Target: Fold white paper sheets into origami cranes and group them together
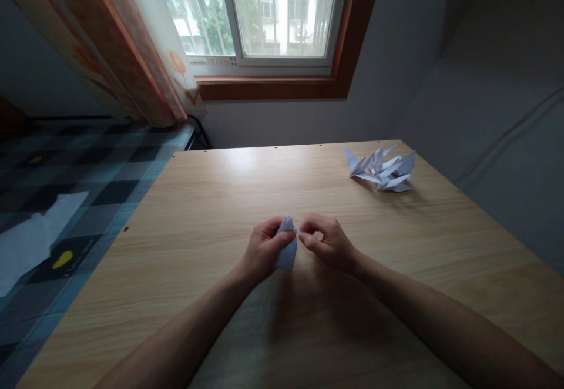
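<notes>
Above the middle of the wooden table, my left hand (264, 248) is closed on a piece of folded white paper (287, 255), thumb across its front. The paper is narrow, with pointed layers at the top and a wider lower part hanging below the thumb. On its right side, my right hand (328, 241) pinches a small point of the same paper between thumb and forefinger. Its other fingers are curled in. Part of the paper is hidden behind my left fingers.
Several folded white paper cranes (383, 170) lie bunched at the table's (211, 201) far right corner. To the left, loose white sheets (33, 242) rest on a checkered bed cover (145, 154). A window (282, 19) and an orange curtain (127, 42) are beyond.
</notes>
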`<state>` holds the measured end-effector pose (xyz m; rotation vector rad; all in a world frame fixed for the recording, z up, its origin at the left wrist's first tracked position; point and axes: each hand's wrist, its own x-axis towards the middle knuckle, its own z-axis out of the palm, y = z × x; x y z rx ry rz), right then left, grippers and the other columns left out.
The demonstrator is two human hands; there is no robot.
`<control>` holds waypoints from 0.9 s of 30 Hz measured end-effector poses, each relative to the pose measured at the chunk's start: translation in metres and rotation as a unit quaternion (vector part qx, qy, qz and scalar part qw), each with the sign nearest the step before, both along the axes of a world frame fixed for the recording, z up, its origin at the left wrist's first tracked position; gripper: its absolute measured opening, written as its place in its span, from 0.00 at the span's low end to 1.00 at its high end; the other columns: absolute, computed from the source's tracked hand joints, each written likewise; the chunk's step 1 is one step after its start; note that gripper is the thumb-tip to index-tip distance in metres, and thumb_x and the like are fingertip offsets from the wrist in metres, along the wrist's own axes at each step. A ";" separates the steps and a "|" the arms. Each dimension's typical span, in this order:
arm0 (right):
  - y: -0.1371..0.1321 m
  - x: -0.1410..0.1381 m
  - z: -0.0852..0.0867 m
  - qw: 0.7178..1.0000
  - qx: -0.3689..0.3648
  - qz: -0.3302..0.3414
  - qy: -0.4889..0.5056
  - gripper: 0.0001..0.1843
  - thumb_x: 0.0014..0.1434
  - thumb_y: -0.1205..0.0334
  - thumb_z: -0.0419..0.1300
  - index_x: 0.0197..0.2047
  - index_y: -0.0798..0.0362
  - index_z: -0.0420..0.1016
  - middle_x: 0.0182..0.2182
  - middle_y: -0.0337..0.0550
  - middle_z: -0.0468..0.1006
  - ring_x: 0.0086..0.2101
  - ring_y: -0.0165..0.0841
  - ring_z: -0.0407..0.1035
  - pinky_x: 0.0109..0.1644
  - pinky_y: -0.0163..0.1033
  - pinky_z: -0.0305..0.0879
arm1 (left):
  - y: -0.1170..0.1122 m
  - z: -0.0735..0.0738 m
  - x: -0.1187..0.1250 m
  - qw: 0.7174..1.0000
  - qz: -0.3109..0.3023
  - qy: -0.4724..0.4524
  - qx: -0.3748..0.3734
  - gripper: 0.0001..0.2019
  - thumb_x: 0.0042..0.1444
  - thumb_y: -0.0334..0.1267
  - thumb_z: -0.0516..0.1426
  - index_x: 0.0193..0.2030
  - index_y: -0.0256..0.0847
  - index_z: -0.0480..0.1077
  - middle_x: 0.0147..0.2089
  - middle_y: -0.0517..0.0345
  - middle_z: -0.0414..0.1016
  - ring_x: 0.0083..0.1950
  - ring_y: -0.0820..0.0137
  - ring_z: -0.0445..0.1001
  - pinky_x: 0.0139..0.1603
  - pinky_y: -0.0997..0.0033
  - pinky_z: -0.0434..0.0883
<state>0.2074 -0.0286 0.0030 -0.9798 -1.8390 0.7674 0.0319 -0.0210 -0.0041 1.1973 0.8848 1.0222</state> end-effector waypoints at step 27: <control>0.009 0.000 -0.005 0.962 -0.185 -0.010 0.198 0.16 0.53 0.53 0.64 0.23 0.53 0.65 0.18 0.34 0.68 0.19 0.26 0.63 0.23 0.33 0.62 | 0.001 -0.005 0.005 0.997 0.043 0.012 0.055 0.18 0.47 0.41 0.67 0.42 0.39 0.68 0.33 0.58 0.75 0.33 0.69 0.74 0.33 0.71 0.69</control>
